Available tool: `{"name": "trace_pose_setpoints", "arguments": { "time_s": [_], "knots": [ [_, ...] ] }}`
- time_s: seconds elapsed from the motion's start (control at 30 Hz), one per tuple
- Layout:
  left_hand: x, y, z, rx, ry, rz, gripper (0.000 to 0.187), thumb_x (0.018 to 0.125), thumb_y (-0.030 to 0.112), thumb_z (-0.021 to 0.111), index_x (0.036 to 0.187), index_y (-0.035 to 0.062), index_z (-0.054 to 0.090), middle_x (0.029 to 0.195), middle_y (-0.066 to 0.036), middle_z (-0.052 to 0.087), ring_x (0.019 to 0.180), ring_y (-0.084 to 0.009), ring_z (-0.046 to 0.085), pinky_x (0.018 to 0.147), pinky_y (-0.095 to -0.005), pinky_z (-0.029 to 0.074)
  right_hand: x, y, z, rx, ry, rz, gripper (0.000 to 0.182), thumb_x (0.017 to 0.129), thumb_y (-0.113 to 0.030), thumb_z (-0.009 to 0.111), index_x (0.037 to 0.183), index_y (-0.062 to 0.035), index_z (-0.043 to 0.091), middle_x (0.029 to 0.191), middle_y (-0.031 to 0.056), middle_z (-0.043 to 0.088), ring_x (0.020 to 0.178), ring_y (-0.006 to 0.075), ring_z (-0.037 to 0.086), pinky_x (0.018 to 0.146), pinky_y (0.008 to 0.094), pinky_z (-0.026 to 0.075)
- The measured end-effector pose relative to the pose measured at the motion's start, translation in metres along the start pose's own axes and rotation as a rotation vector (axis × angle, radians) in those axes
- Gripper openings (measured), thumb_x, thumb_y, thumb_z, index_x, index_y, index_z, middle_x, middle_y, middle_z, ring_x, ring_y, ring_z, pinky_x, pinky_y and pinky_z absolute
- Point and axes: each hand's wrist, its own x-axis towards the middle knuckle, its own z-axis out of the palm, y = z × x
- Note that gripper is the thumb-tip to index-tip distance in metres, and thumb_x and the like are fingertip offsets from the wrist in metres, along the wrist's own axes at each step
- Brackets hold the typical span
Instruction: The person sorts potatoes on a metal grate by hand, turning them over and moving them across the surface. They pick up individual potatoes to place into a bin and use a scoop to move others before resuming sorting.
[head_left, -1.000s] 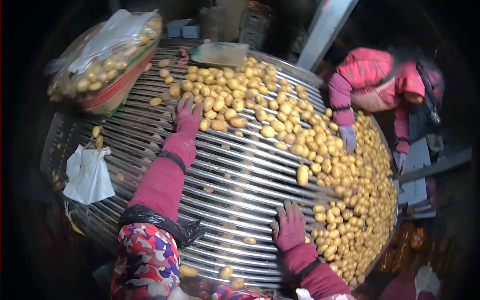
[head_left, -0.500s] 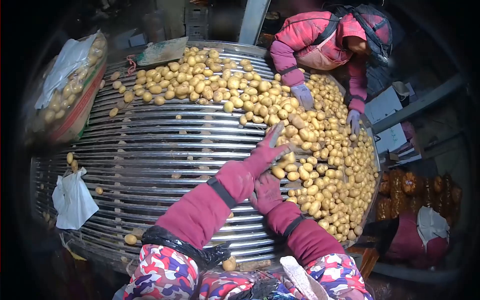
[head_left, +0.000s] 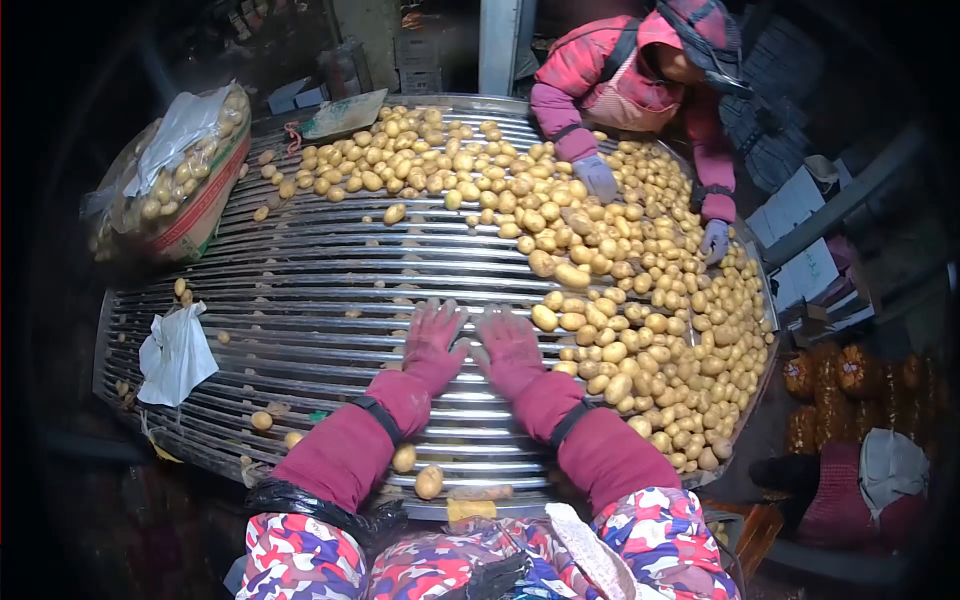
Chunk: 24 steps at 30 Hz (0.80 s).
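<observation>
My left hand (head_left: 434, 345), in a pink glove, is spread palm down on the metal bars of the slatted table (head_left: 300, 330). Beside it on the right lies my right hand (head_left: 507, 348), also gloved and spread, with a narrow gap between the two. Neither hand holds anything. A large heap of yellow potatoes (head_left: 640, 350) covers the right side and runs along the far edge, its nearest potatoes just right of my right hand. Two loose potatoes (head_left: 429, 482) rest at the near edge between my forearms.
Across the table a co-worker (head_left: 625, 75) in pink reaches both gloved hands into the potatoes. A filled potato bag (head_left: 185, 175) stands at the left, near a scoop (head_left: 345, 115). A white bag (head_left: 176, 355) lies at the left. Orange net sacks (head_left: 850, 385) are at the right.
Both my hands have come back from the potatoes toward me and now lie side by side; the left moved left and is flat. The view has shifted, and a potato now lies apart near the far heap.
</observation>
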Motion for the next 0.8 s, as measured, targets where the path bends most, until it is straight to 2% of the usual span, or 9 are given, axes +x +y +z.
{"name": "trace_pose_setpoints", "arguments": {
  "time_s": [0.17, 0.23, 0.27, 0.3, 0.37, 0.4, 0.57, 0.63, 0.8],
  "knots": [
    [-0.003, 0.004, -0.005, 0.051, -0.049, 0.013, 0.071, 0.089, 0.046, 0.063, 0.151, 0.0182, 0.042, 0.159, -0.012, 0.036, 0.150, -0.0351, 0.022, 0.125, -0.0482, 0.009, -0.056, 0.015, -0.060, 0.058, -0.168, -0.251, 0.059, 0.090, -0.039, 0.060, 0.141, -0.0098, 0.048, 0.144, 0.0147, 0.049, 0.138, 0.0353, 0.041, 0.114, 0.0519, 0.030],
    [-0.003, 0.007, -0.005, 0.099, -0.074, -0.008, 0.071, 0.090, 0.047, 0.062, 0.151, 0.0174, 0.043, 0.160, -0.013, 0.034, 0.150, -0.0353, 0.022, 0.125, -0.0489, 0.009, -0.075, 0.038, -0.082, 0.144, -0.361, -0.386, 0.049, 0.090, -0.036, 0.061, 0.131, -0.0093, 0.053, 0.134, 0.0132, 0.054, 0.129, 0.0301, 0.048, 0.108, 0.0469, 0.039],
    [-0.002, 0.008, -0.004, 0.146, -0.092, -0.009, 0.071, 0.091, 0.046, 0.061, 0.151, 0.0165, 0.040, 0.160, -0.014, 0.033, 0.150, -0.0358, 0.021, 0.124, -0.0496, 0.009, -0.077, 0.052, -0.093, 0.297, -0.323, -0.394, 0.042, 0.089, -0.027, 0.063, 0.126, -0.0096, 0.057, 0.123, 0.0126, 0.059, 0.115, 0.0306, 0.057, 0.100, 0.0431, 0.046],
    [-0.002, 0.010, -0.003, 0.149, -0.091, -0.014, 0.071, 0.091, 0.046, 0.061, 0.151, 0.0165, 0.040, 0.160, -0.014, 0.033, 0.150, -0.0358, 0.021, 0.124, -0.0496, 0.009, -0.075, 0.067, -0.100, 0.299, -0.322, -0.399, 0.042, 0.089, -0.027, 0.063, 0.126, -0.0096, 0.057, 0.123, 0.0126, 0.059, 0.115, 0.0306, 0.057, 0.100, 0.0431, 0.046],
    [-0.001, 0.012, -0.003, 0.228, -0.112, -0.013, 0.071, 0.092, 0.045, 0.060, 0.152, 0.0161, 0.038, 0.160, -0.015, 0.032, 0.150, -0.0367, 0.022, 0.124, -0.0504, 0.010, -0.065, 0.101, -0.111, 0.368, -0.022, -0.204, 0.037, 0.088, -0.021, 0.063, 0.123, -0.0102, 0.059, 0.117, 0.0139, 0.063, 0.107, 0.0342, 0.061, 0.095, 0.0431, 0.049],
    [-0.001, 0.014, -0.004, 0.238, -0.110, -0.025, 0.071, 0.092, 0.045, 0.060, 0.152, 0.0161, 0.038, 0.160, -0.015, 0.032, 0.150, -0.0367, 0.022, 0.124, -0.0504, 0.010, -0.055, 0.122, -0.116, 0.378, -0.020, -0.216, 0.037, 0.088, -0.021, 0.063, 0.123, -0.0102, 0.059, 0.117, 0.0139, 0.063, 0.107, 0.0342, 0.061, 0.095, 0.0431, 0.049],
    [-0.001, 0.026, -0.013, 0.276, -0.171, -0.051, 0.068, 0.094, 0.044, 0.058, 0.153, 0.0159, 0.037, 0.161, -0.016, 0.030, 0.150, -0.0373, 0.021, 0.124, -0.0514, 0.010, 0.004, 0.213, -0.139, 0.053, 0.007, 0.460, 0.045, 0.088, -0.023, 0.066, 0.133, -0.0170, 0.060, 0.128, 0.0133, 0.063, 0.116, 0.0354, 0.060, 0.100, 0.0433, 0.048],
    [-0.002, 0.028, -0.015, 0.320, -0.165, -0.063, 0.068, 0.095, 0.044, 0.056, 0.153, 0.0156, 0.037, 0.161, -0.016, 0.030, 0.150, -0.0373, 0.022, 0.123, -0.0514, 0.011, 0.025, 0.249, -0.125, -0.064, 0.006, 0.605, 0.052, 0.086, -0.025, 0.069, 0.136, -0.0193, 0.058, 0.133, 0.0137, 0.061, 0.115, 0.0352, 0.061, 0.099, 0.0435, 0.049],
    [-0.002, 0.025, -0.013, 0.298, -0.140, -0.041, 0.066, 0.095, 0.044, 0.054, 0.153, 0.0152, 0.037, 0.160, -0.015, 0.031, 0.148, -0.0371, 0.024, 0.123, -0.0513, 0.013, 0.027, 0.285, -0.089, 0.102, 0.106, 0.633, 0.045, 0.083, -0.026, 0.071, 0.127, -0.0166, 0.065, 0.121, 0.0155, 0.067, 0.109, 0.0355, 0.064, 0.094, 0.0439, 0.051]
  ]
}}
